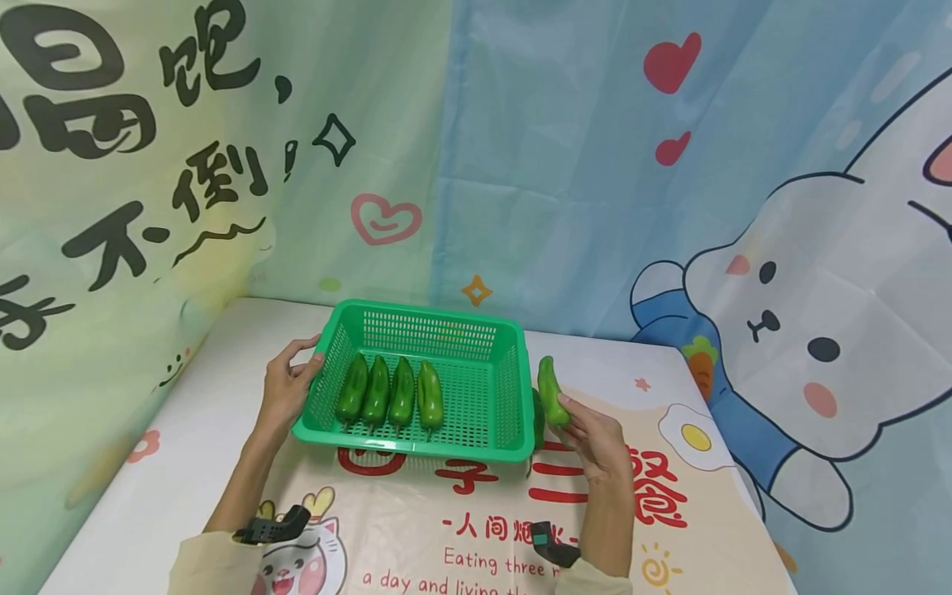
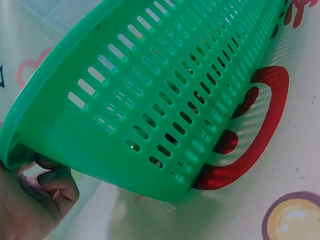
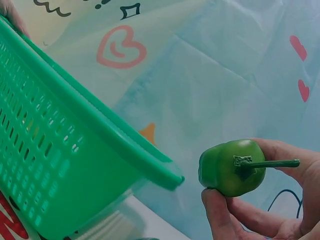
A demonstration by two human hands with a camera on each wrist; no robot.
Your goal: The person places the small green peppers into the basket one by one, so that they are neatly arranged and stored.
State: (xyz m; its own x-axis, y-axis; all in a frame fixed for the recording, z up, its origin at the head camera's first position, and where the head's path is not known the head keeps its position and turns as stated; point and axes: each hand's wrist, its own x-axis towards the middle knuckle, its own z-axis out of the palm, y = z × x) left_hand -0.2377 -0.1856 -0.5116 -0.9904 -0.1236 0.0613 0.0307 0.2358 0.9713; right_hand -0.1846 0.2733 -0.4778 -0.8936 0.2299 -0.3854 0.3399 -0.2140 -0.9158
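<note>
A green plastic basket (image 1: pixel 476 452) with slotted sides stands on the table. Several green peppers (image 1: pixel 402 392) lie side by side in its left half, stems toward the near edge. At the basket's left end my left hand (image 1: pixel 285 387) grips the rim, fingers curled under it in the left wrist view. My right hand (image 1: pixel 601 442) pinches another green pepper (image 1: pixel 549 388) between thumb and fingers, just outside the basket's right wall. Its stem end faces the camera in the right wrist view. One more pepper (image 1: pixel 539 423) sits beside that wall, partly hidden by the held pepper.
The tabletop cover (image 1: pixel 416 529) carries red lettering and cartoon prints. Behind the table hangs a printed cloth backdrop (image 1: pixel 535 207) with a rabbit and hearts. Each wrist wears a dark strap-like device, such as the black one (image 1: pixel 278 527) on the left.
</note>
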